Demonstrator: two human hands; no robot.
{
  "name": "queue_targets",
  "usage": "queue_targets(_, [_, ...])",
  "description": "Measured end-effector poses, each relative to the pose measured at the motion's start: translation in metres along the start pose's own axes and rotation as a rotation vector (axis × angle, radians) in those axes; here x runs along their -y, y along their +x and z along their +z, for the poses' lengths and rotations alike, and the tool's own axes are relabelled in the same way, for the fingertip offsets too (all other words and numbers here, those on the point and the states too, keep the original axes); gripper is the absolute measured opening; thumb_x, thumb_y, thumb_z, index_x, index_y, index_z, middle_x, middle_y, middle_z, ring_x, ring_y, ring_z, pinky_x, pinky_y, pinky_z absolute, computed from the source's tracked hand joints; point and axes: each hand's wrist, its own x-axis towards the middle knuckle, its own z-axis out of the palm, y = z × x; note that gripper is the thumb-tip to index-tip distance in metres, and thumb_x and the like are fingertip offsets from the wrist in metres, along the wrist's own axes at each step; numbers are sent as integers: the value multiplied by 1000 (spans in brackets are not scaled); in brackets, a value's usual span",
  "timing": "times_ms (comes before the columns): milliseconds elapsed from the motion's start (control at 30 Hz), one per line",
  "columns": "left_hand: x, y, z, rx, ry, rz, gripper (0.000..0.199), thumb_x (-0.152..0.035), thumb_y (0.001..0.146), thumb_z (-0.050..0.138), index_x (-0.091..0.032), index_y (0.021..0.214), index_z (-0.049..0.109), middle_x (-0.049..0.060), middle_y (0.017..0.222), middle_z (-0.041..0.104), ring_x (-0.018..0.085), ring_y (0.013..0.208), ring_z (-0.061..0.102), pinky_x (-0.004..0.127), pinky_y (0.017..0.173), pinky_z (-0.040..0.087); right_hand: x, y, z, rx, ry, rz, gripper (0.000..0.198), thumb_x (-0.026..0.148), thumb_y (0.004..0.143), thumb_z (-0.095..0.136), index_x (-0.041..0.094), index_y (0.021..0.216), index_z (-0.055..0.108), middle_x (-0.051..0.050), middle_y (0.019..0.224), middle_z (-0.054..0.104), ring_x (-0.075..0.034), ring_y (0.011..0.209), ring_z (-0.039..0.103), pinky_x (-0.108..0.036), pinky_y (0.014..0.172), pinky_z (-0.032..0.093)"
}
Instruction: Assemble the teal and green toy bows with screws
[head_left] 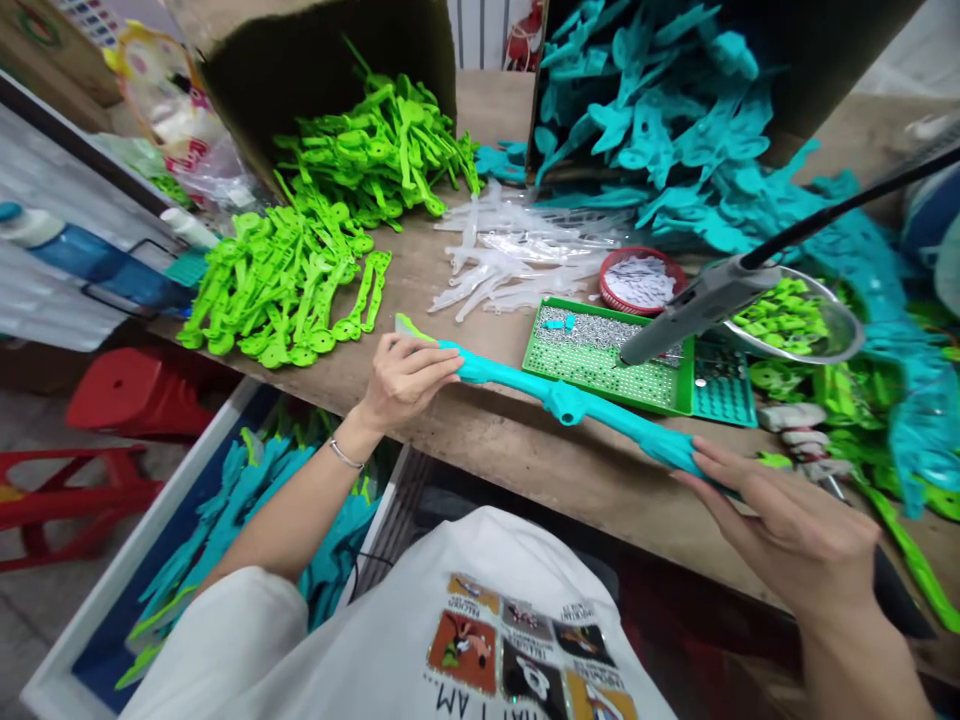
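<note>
A long turquoise plastic toy part [566, 402] is stretched between my hands, over the front edge of the bench. It has a round knob with a hole at its middle and a lime green tip at the left end. My left hand [409, 375] is closed around the left end, just behind that tip. At the other end, my right hand [784, 510] grips it between thumb and fingers; the end itself is partly hidden. Right behind the part lies a green tray [607, 385] of small metal screws. A grey electric screwdriver [690, 305] hangs on a black cord above the tray.
Lime green parts [285, 280] are heaped at left, turquoise parts [660, 120] in a box at back right. Clear plastic strips [517, 250], a red basket [609, 290] of white pieces and a metal bowl [851, 335] stand between. A bin [112, 610] of assembled parts sits lower left, by red stools [135, 395].
</note>
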Motion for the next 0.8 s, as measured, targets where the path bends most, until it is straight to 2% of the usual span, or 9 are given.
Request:
queue_targets(100, [-9,-4,-11,42,51,20,24,-42,99,56,-30,102,77,4,105,80,24,99,69,44,90,38,12,-9,3,1,19,50,42,20,77,84,28,116,71,-3,103,81,-22,83,78,-34,74,62])
queue_targets(167, [-18,-3,-16,110,105,38,26,-41,97,59,-25,113,73,7,114,77,26,100,68,46,95,38,24,-19,9,-19,19,77,35,18,77,83,24,110,71,-3,102,81,-22,84,78,-35,76,61])
queue_targets(300, [-25,12,-2,340,110,64,67,-43,84,71,-14,141,54,18,140,62,35,125,56,53,109,33,47,-42,27,-65,-41,106,30,16,76,83,25,101,69,-4,99,81,-22,83,77,-35,72,58])
queue_targets(367, [-23,20,13,495,53,84,63,-44,82,70,-15,136,57,17,129,67,35,122,58,52,108,36,53,-51,35,-62,-72,132,29,17,77,82,26,99,66,-5,100,80,-23,82,77,-36,71,57])
queue_targets(433, [-19,24,25,604,-12,100,45,-45,83,66,-16,119,64,12,109,71,31,105,65,45,96,44,57,-59,39,-74,-103,157,30,17,76,83,26,98,64,-5,99,80,-24,80,76,-37,70,56])
queue_targets(467, [-17,24,29,613,-34,109,40,-46,84,64,-17,112,65,11,102,70,29,97,66,42,88,46,58,-61,41,-85,-119,170,32,17,75,83,26,99,64,-6,99,80,-24,80,75,-38,70,55])
queue_targets(567, [-12,18,34,443,-41,135,37,-48,86,62,-18,108,62,10,98,68,29,91,65,38,77,46,60,-65,41,-122,-157,211,39,16,76,82,28,107,62,-7,104,78,-23,81,73,-38,73,55])
queue_targets(700, [-3,5,36,75,19,88,31,-39,83,66,-23,106,56,9,100,67,30,94,64,42,80,45,61,-56,35,-195,-126,275,55,19,78,81,30,126,57,-7,111,75,-23,90,71,-39,78,54])
queue_targets(800, [3,-4,43,-85,55,97,34,-33,80,71,-24,107,53,10,102,66,32,94,63,46,83,45,62,-39,29,-168,-108,336,64,24,82,78,29,139,50,-9,116,74,-26,100,69,-41,87,51])
